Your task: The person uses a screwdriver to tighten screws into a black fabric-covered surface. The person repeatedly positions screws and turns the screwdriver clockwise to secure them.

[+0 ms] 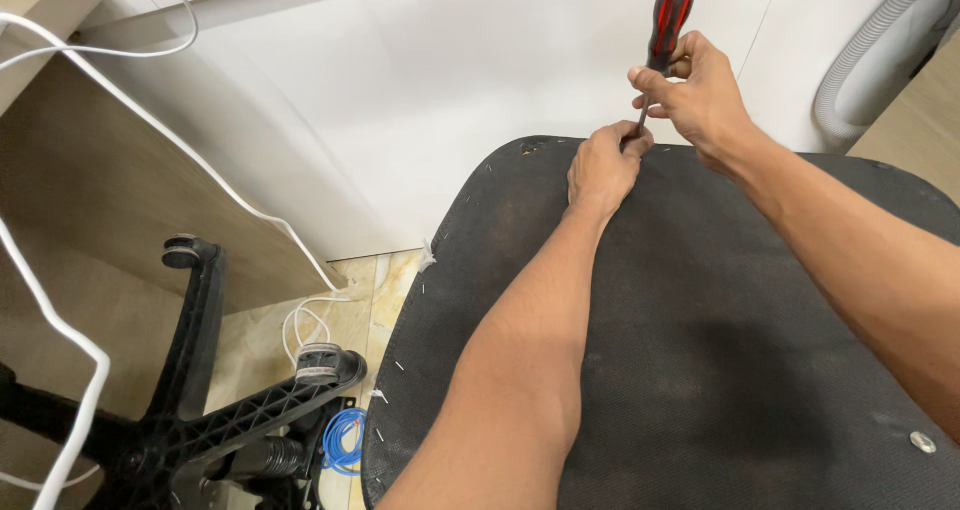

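A black fabric-covered chair seat [700,330] lies upside down in front of me. My right hand [695,90] grips a screwdriver [670,15] with a red and black handle, held nearly upright over the seat's far edge. My left hand [605,165] is closed around the lower end of the screwdriver shaft, pressing at the seat's far rim. The tip is hidden between my fingers. Small staples dot the seat's left edge.
A black star-shaped chair base [200,410] with a caster lies at the lower left. White cables [60,320] run across a wooden panel. A blue coiled wire [345,440] lies on the floor. A grey corrugated hose [860,55] hangs at the top right. A metal washer [922,442] sits on the seat.
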